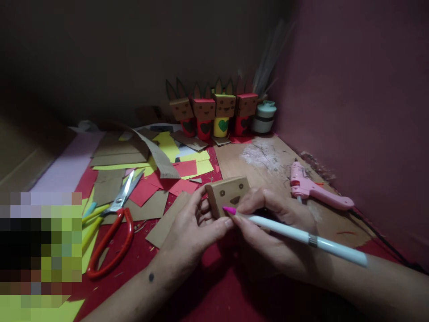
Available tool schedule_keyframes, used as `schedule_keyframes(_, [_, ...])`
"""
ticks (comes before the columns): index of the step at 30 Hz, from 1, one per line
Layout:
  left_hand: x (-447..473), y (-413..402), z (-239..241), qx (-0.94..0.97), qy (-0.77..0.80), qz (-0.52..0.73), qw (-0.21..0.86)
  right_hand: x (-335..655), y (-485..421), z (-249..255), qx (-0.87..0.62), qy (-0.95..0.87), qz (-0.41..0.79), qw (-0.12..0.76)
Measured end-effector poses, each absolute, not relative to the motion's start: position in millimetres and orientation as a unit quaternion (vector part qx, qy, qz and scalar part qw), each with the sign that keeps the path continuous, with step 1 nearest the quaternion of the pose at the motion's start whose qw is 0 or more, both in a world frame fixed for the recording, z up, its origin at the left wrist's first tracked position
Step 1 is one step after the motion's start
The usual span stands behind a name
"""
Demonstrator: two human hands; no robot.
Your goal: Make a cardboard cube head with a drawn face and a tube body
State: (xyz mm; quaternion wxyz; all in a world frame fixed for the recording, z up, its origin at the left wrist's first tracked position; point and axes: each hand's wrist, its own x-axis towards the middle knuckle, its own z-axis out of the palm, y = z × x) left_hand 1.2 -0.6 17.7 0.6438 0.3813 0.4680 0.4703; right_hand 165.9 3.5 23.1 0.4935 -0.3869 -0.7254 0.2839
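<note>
My left hand (192, 226) is closed around a small cardboard block (228, 192) with a drawn face of two dots and a mouth. My right hand (268, 223) is closed on a white marker (301, 235); its pink tip (229, 209) touches the block's lower left edge. Both hands hover above the red table surface (208, 290), near its front middle.
Red-handled scissors (112, 232) lie to the left among cardboard and red and yellow paper scraps (157, 174). A pink glue gun (315, 190) rests on a cardboard sheet at right. Several finished cardboard bunny figures (214, 112) stand at the back by a small jar (264, 117). A wall (362, 112) closes the right side.
</note>
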Motion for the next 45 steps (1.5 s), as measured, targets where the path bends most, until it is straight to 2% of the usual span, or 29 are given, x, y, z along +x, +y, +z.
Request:
schedule_keyframes(7, [-3.5, 0.2, 10.1, 0.415, 0.456, 0.457, 0.64, 174.6, 4.0, 27.2, -0.407, -0.633, 0.411, 0.514])
schedule_keyframes(13, [-6.4, -3.7, 5.9, 0.399, 0.427, 0.474, 0.659, 180.4, 10.9, 22.2, -0.369, -0.597, 0.485, 0.522])
schedule_keyframes(19, [-2.8, -3.5, 15.7, 0.414, 0.468, 0.467, 0.626, 175.4, 10.4, 20.2, -0.319, -0.558, 0.558, 0.525])
schedule_keyframes(26, [-2.2, -6.3, 23.8, 0.44, 0.563, 0.438, 0.546, 173.0, 10.5, 16.9, -0.291, -0.585, 0.563, 0.506])
schedule_keyframes(30, [-0.6, -7.5, 25.1, 0.423, 0.561, 0.458, 0.545, 174.1, 13.1, 17.8, -0.29, -0.587, 0.566, 0.501])
schedule_keyframes(40, [0.9, -4.0, 25.3, 0.418, 0.558, 0.487, 0.526, 177.7, 12.1, 21.7, -0.371, -0.68, 0.383, 0.503])
schedule_keyframes(45, [4.4, -6.5, 25.3, 0.406, 0.563, 0.497, 0.521, 174.7, 5.5, 14.1, -0.378, -0.692, 0.359, 0.5])
